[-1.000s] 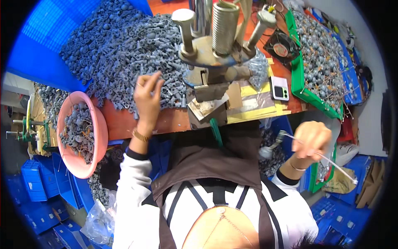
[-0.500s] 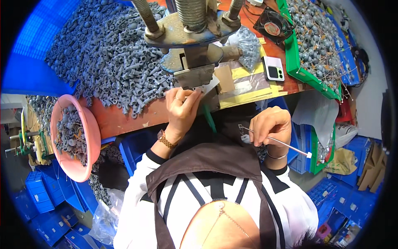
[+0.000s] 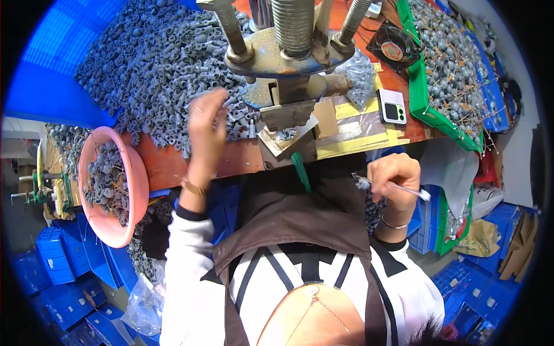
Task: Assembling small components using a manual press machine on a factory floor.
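My left hand is raised over the near edge of the heap of small grey plastic fittings. Motion smears its fingers, so what they hold, if anything, is unclear. Over by the table's front edge on the right, my right hand pinches a thin pale rod with a small white block at one end. Between the hands stands a metal press with thick threaded posts. Under its head a small grey fitting sits on the pale plate.
A pink basin of grey parts stands at the left. On the table's right lie a phone, a black fan and a bag of fittings. A green tray holds wired grey balls. Blue bins crowd the floor.
My left hand has left the press plate and swung left to the grey heap, uncovering the fitting under the press. My right hand keeps the rod, now turned a little.
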The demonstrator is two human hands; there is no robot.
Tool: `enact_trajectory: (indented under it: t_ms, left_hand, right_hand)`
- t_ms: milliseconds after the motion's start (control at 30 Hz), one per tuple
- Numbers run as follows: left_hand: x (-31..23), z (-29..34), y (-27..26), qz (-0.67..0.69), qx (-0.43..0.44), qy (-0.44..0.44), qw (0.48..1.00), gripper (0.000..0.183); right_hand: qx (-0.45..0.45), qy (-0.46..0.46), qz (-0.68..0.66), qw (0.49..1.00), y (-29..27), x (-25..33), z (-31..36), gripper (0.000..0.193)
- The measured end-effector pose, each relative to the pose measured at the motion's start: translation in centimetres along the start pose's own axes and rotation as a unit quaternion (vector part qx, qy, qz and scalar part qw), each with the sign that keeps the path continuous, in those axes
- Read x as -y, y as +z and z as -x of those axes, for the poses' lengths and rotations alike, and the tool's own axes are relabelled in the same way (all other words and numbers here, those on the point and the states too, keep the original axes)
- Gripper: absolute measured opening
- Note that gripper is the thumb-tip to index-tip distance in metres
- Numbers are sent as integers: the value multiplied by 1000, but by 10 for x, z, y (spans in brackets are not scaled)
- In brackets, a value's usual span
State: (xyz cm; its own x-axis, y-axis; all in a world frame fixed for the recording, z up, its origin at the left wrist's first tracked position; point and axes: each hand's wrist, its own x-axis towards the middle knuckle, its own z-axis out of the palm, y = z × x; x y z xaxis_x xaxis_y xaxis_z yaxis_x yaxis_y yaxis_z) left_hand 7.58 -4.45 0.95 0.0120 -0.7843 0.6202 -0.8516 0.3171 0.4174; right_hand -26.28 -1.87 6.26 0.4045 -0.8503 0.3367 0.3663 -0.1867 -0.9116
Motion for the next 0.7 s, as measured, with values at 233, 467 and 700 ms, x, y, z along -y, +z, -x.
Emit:
enact_trajectory:
  t_ms: [233,467,700]
  left_hand:
    - [73,-62,0,-222,141,153,952,28]
    - [86,-43,8,-237,123,113,957,28]
    - [42,-22,-5,-95,72,50,992,38]
  right_hand:
    - [22,129,126,983,4,-14,0,11]
    - [-18,250,49,967,17,-36,9,11]
    - [-8,224,63,972,22,-33,0,11]
